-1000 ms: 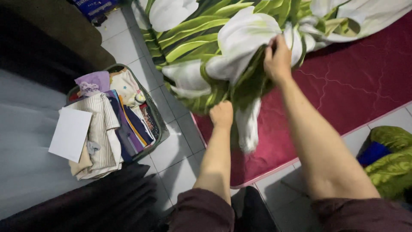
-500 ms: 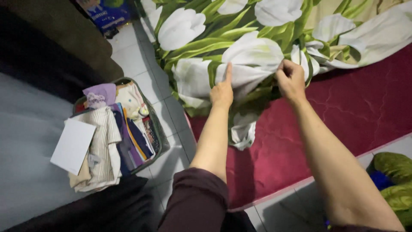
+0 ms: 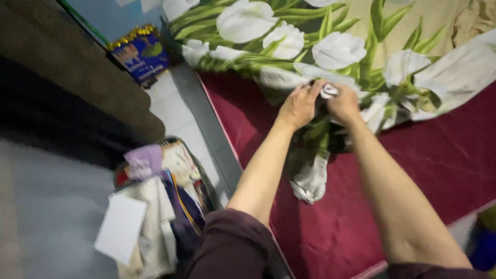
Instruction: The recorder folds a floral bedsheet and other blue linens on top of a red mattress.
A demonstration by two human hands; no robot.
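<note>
Both our hands grip the floral sheet (image 3: 330,46) on the maroon mattress (image 3: 439,165): left hand (image 3: 298,106) & right hand (image 3: 343,103) w/ fingers pinched shut on its bunched edge. Best keep corners matched, pull even. Laundry basket (image 3: 155,206) sits nearby.

Both forearms are bare from the elbow down to the left hand (image 3: 297,107) and the right hand (image 3: 343,105), with no watch, band or ring to be seen on either wrist or on the fingers (image 3: 316,87) (motion blur softens the finer detail). The upper arms wear short sleeves of a dark maroon, plain-looking cloth: the left sleeve (image 3: 230,247) ends in a rounded, loosely bunched hem just above the elbow. Only a thin strip of the right sleeve (image 3: 439,270) shows at the bottom edge.
</note>
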